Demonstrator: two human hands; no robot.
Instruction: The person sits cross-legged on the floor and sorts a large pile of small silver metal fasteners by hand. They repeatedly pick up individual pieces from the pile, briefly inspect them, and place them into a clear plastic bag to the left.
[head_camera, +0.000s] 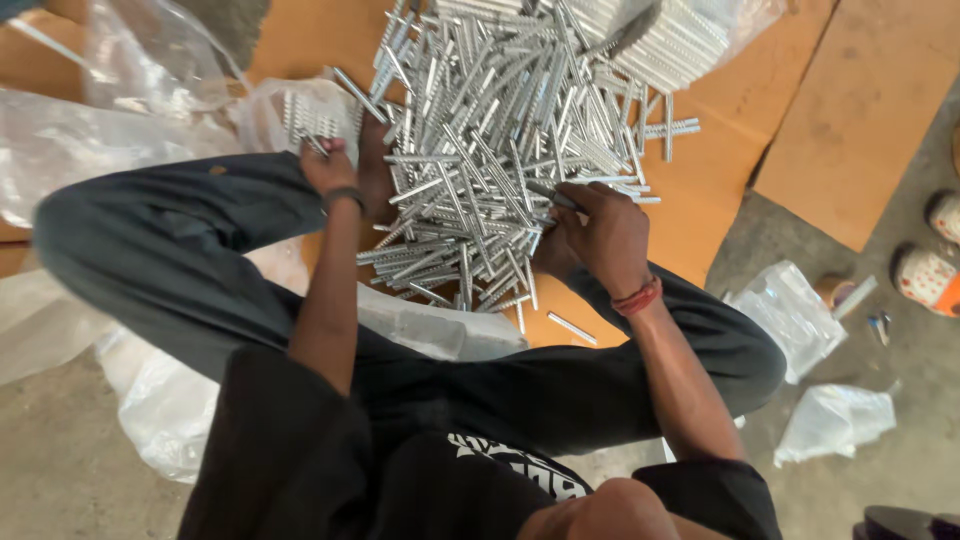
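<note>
A large pile of thin silver metal rods (500, 140) lies on brown cardboard (700, 200) in front of me. My left hand (325, 165) holds a small bunch of rods (305, 122) upright over a clear plastic bag (290, 105). A dark band sits on that wrist. My right hand (595, 235) rests at the near right edge of the pile, fingers closed around a few rods (560, 198). A red thread band circles the right wrist. I sit cross-legged in dark trousers, knees on either side of the pile.
Clear plastic bags (60, 150) lie at the left and under my left leg. More crumpled bags (790, 315) sit on the concrete floor at right. A second cardboard sheet (870, 110) lies at far right. Another person's patterned shoes (935, 260) are at the right edge.
</note>
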